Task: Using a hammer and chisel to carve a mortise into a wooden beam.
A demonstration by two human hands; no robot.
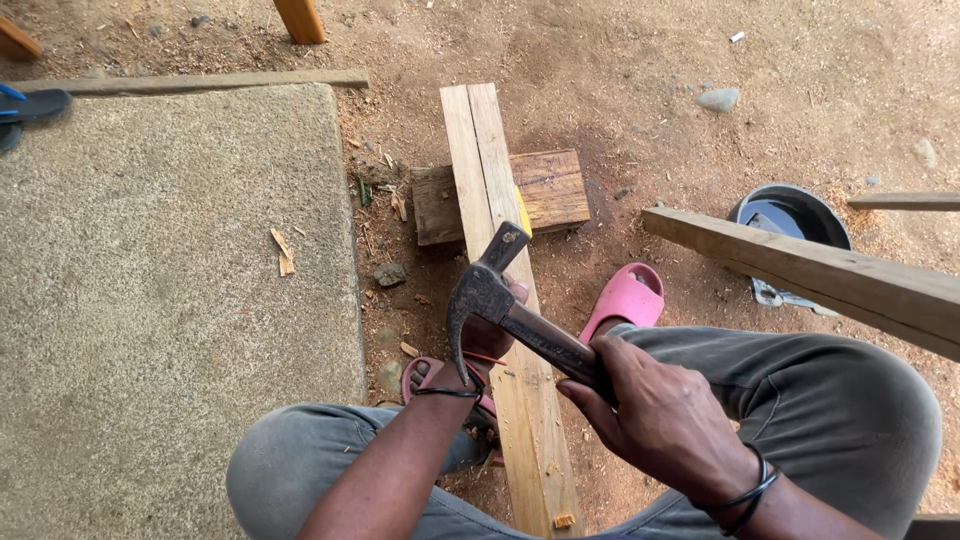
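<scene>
Claw hammer (pixel 490 290) raised over paired planks (pixel 500 300), head-heavy, rigid steel.
Right hand (pixel 655 415) wrapped tight low on handle: good leverage. Left hand (pixel 480 345) rests on planks under the head, mostly hidden, grip unclear. Planks stiff, light, sitting on a wood block (pixel 545 190).

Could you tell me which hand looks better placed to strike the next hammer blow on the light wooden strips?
Probably the right hand: it grips the claw hammer by its handle, head raised over the strips, while the left hand rests on them.

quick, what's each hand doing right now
Left hand: on the long pale wooden plank, mostly hidden behind the hammer head; grip cannot be told.
Right hand: closed around the handle of the dark metal claw hammer.
</scene>
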